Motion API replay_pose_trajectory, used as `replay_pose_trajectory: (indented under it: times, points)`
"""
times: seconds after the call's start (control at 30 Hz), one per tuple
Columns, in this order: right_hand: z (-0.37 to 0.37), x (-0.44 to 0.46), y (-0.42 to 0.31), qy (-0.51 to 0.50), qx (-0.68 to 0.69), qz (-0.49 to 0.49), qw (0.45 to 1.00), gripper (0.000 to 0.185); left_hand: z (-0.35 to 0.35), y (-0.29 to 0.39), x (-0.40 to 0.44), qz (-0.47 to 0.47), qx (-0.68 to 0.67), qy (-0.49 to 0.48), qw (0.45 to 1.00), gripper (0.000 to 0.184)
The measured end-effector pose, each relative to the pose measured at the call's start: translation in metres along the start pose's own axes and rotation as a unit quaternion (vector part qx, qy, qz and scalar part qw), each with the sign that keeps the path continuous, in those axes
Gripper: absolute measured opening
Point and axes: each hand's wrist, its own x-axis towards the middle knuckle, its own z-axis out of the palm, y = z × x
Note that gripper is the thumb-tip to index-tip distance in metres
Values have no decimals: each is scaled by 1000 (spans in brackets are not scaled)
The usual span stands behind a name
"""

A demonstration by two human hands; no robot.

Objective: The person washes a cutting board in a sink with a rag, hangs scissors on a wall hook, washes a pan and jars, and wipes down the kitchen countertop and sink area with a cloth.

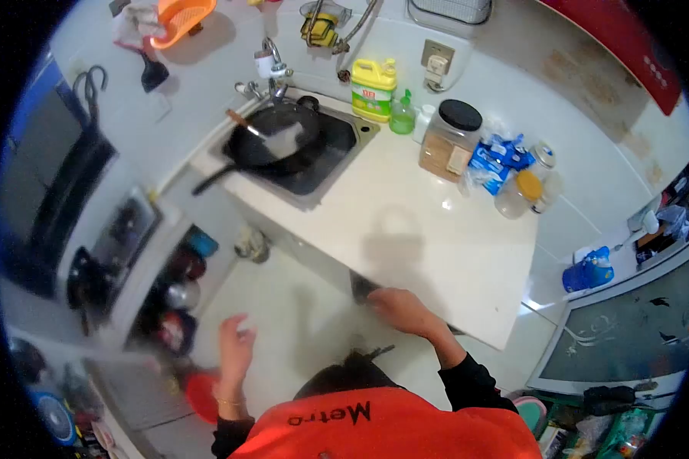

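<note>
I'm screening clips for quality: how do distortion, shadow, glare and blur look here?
Head view: fisheye curvature, with black corners; head view: a soft dark shadow across the countertop; head view: a small glare spot on it, below the black-lidded jar; head view: the left hand looks slightly blurred.

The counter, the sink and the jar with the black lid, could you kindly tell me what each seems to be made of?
Counter: probably polished stone or laminate; its smooth cream surface glints.
Sink: likely steel; its grey rim has a metallic sheen.
Jar: clear plastic or glass, hard to say which; its walls are see-through.
</note>
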Motion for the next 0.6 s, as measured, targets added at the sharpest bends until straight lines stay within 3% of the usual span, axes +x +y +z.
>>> replay_pose_trajectory:
  times: [0.07, 0.27, 0.43, 0.47, 0.57, 0.6]
  points:
    - [-4, 35, 3, -27, -14, 40, 999, 26, -7, -8, 26, -14, 13, 4, 1000, 34]
    - [-28, 142, -24, -39, 35, -1, 999, 29, -32, -26, 112, 3, 66, 10, 998, 32]
    - [-21, 272, -37, -7, -4, -56, 998, 29, -41, -5, 212, -31, -15, -73, 997, 33]
    - [-18, 303, -36, 14, -14, -85, 996, 28, -43, -1, 234, 5, -8, -87, 996, 32]
    - [-23, 417, -37, 33, -19, -17, 999, 26, -51, -15, 316, 82, -28, -147, 985, 32]
    - [-15, 453, -28, 49, -26, 3, 998, 26, -60, 5, 335, 61, -29, -175, 982, 31]
